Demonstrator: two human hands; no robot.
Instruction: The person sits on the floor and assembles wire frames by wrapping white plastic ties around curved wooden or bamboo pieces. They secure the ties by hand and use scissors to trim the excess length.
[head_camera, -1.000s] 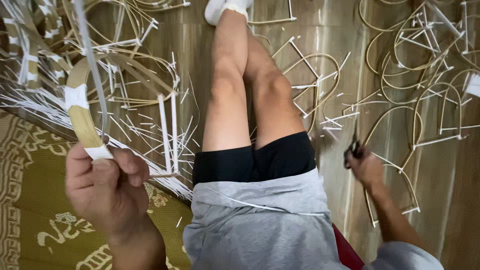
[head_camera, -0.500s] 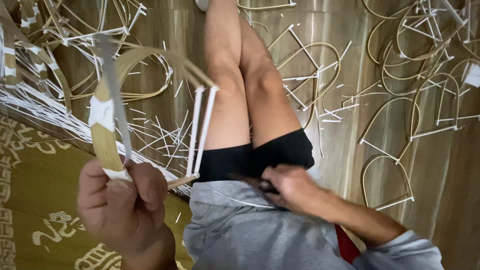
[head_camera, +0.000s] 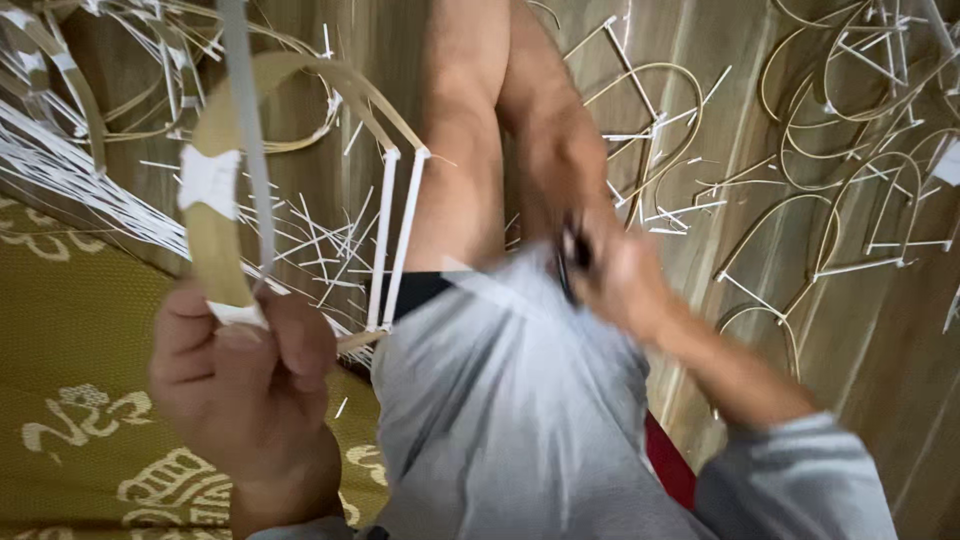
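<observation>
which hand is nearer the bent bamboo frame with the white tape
Left. The left hand grips the bent bamboo frame at its lower end; the right hand is off to the right, holding a dark tool over the lap.

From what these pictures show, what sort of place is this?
Probably a home craft workspace on the floor, where bent-strip frames are made by hand. Finished curved frames and white sticks lie scattered over the wooden floor; the left hand holds one taped bent frame, beside a patterned mat.
</observation>
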